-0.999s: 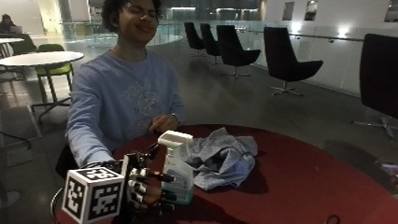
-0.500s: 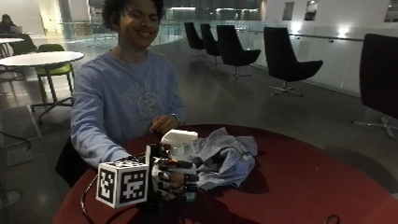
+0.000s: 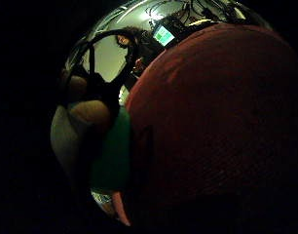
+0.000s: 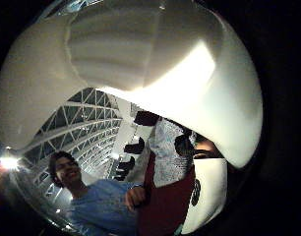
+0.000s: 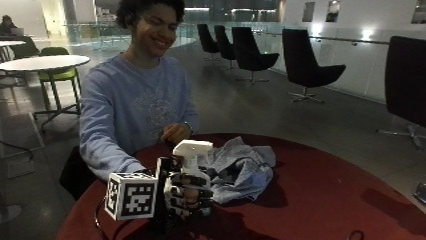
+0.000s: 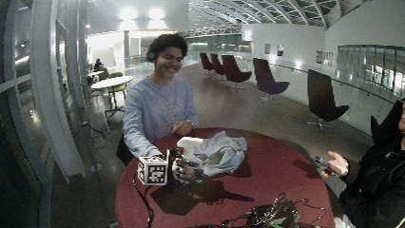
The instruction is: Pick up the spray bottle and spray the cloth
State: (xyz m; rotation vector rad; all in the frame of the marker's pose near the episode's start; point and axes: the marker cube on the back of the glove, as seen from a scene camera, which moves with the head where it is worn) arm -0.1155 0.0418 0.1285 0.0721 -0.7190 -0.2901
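In the outside view my gloved right hand [image 5: 188, 194] grips the body of the spray bottle [image 5: 192, 159], fingers curled round it below its white trigger head. The bottle stands upright at the near left of the red round table [image 5: 319, 200]. Whether its base touches the table is hidden. The crumpled grey-blue cloth [image 5: 243, 167] lies just beside the bottle, toward the table's middle. The thumb side palm view is filled by the white spray head [image 4: 140, 64], with the cloth [image 4: 167, 150] beyond. The little finger side palm view shows the bottle's green body [image 3: 112, 156] against the table [image 3: 212, 122].
The person's bare left hand [image 5: 176, 133] rests at the table's far edge behind the bottle. In the wide outside view, a box of electronics with cables [image 6: 272, 216] sits at the table's near edge. Red tabletop [image 6: 278, 175] stretches to the right of the cloth [image 6: 218, 152].
One second ago my gloved hand was beside the bottle; it has moved right and wrapped its fingers round the body. The bottle and cloth have stayed in place.
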